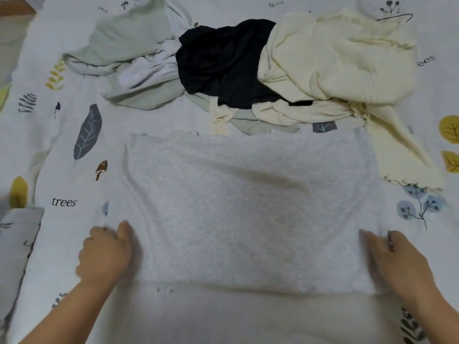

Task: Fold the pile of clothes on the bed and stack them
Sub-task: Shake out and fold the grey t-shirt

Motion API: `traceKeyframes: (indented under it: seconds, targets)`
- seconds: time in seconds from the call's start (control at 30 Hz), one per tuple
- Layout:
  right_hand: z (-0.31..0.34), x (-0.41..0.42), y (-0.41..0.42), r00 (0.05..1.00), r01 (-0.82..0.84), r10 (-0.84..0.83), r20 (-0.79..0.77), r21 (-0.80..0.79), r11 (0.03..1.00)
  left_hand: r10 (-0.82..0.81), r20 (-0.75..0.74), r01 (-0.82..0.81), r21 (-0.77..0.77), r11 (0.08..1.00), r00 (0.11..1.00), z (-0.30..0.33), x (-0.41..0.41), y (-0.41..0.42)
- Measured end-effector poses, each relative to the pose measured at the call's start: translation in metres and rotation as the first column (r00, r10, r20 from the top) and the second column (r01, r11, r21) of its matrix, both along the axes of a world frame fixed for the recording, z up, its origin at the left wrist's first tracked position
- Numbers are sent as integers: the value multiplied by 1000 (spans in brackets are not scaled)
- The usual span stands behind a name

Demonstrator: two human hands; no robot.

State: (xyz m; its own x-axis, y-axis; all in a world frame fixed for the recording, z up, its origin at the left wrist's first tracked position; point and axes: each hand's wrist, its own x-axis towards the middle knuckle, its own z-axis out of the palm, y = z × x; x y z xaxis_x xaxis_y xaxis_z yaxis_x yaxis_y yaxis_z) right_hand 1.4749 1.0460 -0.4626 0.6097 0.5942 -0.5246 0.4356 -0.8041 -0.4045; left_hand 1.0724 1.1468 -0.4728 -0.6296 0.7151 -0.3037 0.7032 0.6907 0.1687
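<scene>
Light grey garment (248, 207) is spread flat on the bed (62, 150) right in front of the unfolded pile (236, 68), with the left hand (104, 252) pinching its near left edge and the right hand (395, 256) gripping its near right edge.

both hands (105, 252) motion-blurred, fingertips unclear; cream sweater (335, 63) covers part of black garment (218, 63).
</scene>
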Motion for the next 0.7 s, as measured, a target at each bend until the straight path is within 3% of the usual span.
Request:
traceKeyframes:
  seconds: [0.13, 0.23, 0.37, 0.43, 0.5, 0.57, 0.7]
  targets:
    - [-3, -3, -5, 997, -46, 44, 56, 39, 998, -114, 65, 108, 80, 991, 991, 0, -12, -12]
    - [1, 15, -9, 985, 5, -5, 172, 1, 1000, -138, 14, 135, 129, 982, 990, 3, -34, -13]
    - [2, 22, -10, 985, -4, 23, 173, -105, 994, -162, -26, 163, 39, 986, 986, 7, -42, -16]
    - [6, 9, -4, 973, -6, 17, 230, -50, 999, -241, -128, 254, 97, 962, 962, 10, -28, -15]
    - [14, -19, 9, 920, -96, 38, 391, 130, 987, -433, -204, 468, 179, 865, 878, 13, -5, -14]
    - [19, -55, 27, 875, -299, 183, 449, 202, 933, -646, -236, 686, 178, 706, 726, 11, 25, -14]
    - [-14, -109, 55, 577, -764, 688, 439, -7, 645, -920, -149, 928, -32, 372, 363, -5, 65, -7]
